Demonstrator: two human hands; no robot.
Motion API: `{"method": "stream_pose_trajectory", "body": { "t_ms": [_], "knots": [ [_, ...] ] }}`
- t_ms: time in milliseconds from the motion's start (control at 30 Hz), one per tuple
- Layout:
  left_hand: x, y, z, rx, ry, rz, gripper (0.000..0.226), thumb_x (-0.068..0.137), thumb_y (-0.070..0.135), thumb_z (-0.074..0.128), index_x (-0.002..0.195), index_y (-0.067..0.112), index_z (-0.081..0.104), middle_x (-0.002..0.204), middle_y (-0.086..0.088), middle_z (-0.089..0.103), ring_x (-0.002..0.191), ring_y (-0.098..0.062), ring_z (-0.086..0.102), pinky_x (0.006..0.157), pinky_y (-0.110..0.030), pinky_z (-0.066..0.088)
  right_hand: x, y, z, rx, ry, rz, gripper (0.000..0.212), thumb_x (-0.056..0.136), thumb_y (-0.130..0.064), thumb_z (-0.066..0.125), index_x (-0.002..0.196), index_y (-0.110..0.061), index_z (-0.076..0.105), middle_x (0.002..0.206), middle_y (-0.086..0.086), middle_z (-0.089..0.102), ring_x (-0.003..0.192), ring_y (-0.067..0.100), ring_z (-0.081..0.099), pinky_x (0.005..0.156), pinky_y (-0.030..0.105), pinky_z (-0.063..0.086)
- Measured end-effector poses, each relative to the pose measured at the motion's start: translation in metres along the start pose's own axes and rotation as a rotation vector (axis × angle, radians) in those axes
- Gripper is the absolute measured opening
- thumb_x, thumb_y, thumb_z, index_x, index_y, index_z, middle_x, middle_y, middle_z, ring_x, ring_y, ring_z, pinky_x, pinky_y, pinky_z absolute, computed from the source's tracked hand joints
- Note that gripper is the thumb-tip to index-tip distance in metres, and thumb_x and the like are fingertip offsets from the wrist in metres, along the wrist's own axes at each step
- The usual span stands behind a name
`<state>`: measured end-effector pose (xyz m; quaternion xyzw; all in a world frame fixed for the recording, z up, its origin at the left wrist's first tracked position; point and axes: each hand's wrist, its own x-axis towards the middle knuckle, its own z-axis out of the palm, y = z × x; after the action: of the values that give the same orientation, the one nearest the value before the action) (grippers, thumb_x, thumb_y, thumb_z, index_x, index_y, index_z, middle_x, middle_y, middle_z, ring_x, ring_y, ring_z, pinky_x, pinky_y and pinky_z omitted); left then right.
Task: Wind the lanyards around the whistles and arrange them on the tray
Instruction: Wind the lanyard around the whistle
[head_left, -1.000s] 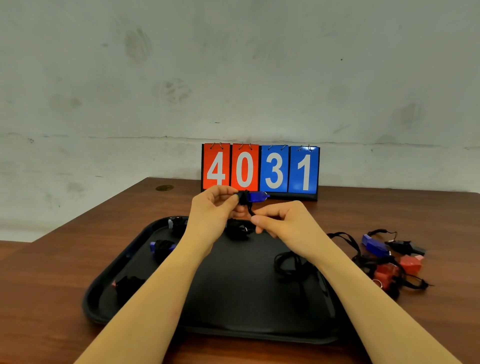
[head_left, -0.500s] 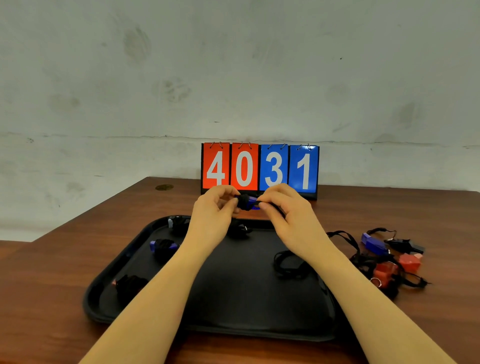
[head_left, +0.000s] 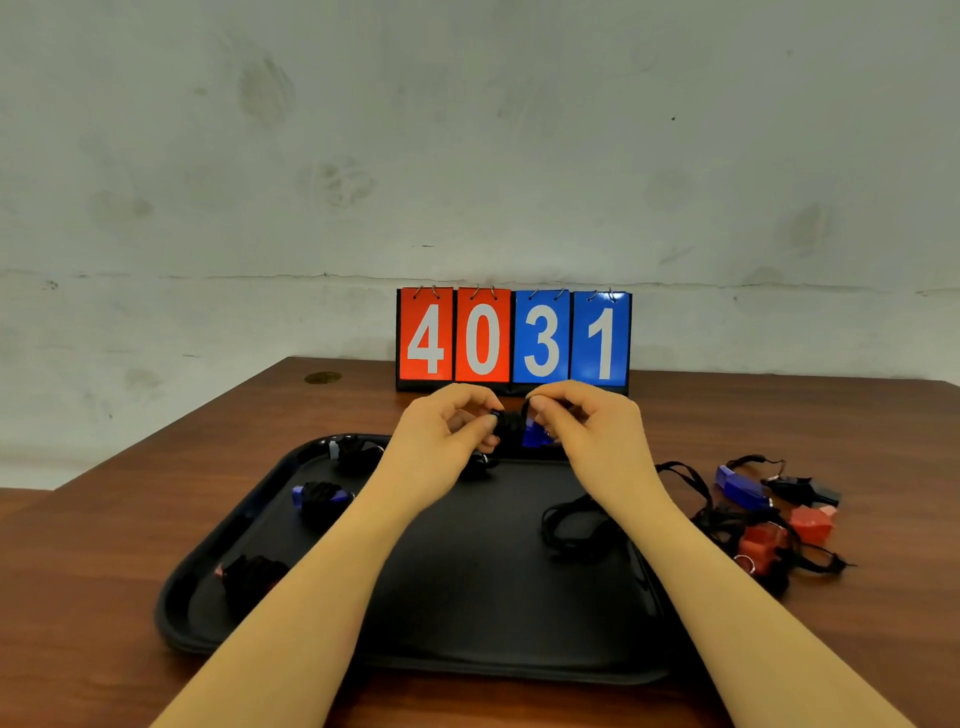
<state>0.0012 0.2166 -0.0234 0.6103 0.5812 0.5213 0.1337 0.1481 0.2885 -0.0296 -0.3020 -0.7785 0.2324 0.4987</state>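
Head view, only one camera. Both hands raised above the far edge of the black tray (head_left: 218, 587), which sits on a brown wooden table (head_left: 104, 545). Left hand (head_left: 441, 441) closed, fingertips pinching the wound black end of a blue whistle (head_left: 531, 435). Right hand (head_left: 587, 431) closed too, thumb and forefinger pinching a strand of the black lanyard (head_left: 525, 410) at the top of the whistle. Whistle held in the air between the two hands, blue body showing under the right fingers. On the tray: three wrapped whistles along the left side, one at the far corner (head_left: 349, 451), a blue one (head_left: 319, 494) midway, one at the near left (head_left: 249, 574); another dark bundle (head_left: 480, 464) under the left hand, mostly hidden. A loose black cord (head_left: 571, 525) lies on the tray's right part beneath the right wrist. Right of the tray, on the table, a tangled pile of unwound whistles (head_left: 763, 519), blue, black and red, cords overlapping. Behind the hands, a flip scoreboard (head_left: 514, 338) reads 4031.
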Motion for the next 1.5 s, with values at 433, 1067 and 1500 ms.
{"method": "stream_pose_trajectory", "body": {
  "t_ms": [433, 1067, 1500],
  "knots": [
    [-0.002, 0.005, -0.004, -0.481, -0.019, -0.105, 0.02, 0.087, -0.003, 0.054, 0.093, 0.013, 0.064, 0.072, -0.001, 0.07, 0.068, -0.014, 0.068, 0.076, -0.025, 0.057, 0.004, -0.008, -0.01, 0.511, -0.052, 0.361, 0.014, 0.083, -0.01, 0.064, 0.077, -0.019, 0.072, 0.073, 0.004, 0.068, 0.063, 0.011, 0.056, 0.059, 0.021, 0.047],
    [0.004, 0.001, -0.005, -0.425, 0.282, -0.137, 0.017, 0.087, 0.003, 0.057, 0.087, 0.02, 0.061, 0.08, -0.006, 0.068, 0.066, -0.012, 0.067, 0.068, -0.021, 0.057, -0.003, -0.016, -0.004, 0.294, -0.405, 0.118, 0.025, 0.087, -0.019, 0.06, 0.076, 0.0, 0.071, 0.068, -0.012, 0.068, 0.069, -0.007, 0.06, 0.077, 0.019, 0.041],
    [0.007, -0.008, -0.001, 0.058, 0.236, -0.034, 0.017, 0.092, 0.006, 0.05, 0.098, 0.021, 0.055, 0.088, 0.003, 0.062, 0.075, -0.005, 0.062, 0.069, -0.012, 0.048, -0.003, -0.012, 0.002, -0.226, -0.172, -0.2, 0.018, 0.093, -0.018, 0.051, 0.105, -0.017, 0.063, 0.099, -0.009, 0.057, 0.093, 0.009, 0.055, 0.083, 0.024, 0.047]
  ]
}}
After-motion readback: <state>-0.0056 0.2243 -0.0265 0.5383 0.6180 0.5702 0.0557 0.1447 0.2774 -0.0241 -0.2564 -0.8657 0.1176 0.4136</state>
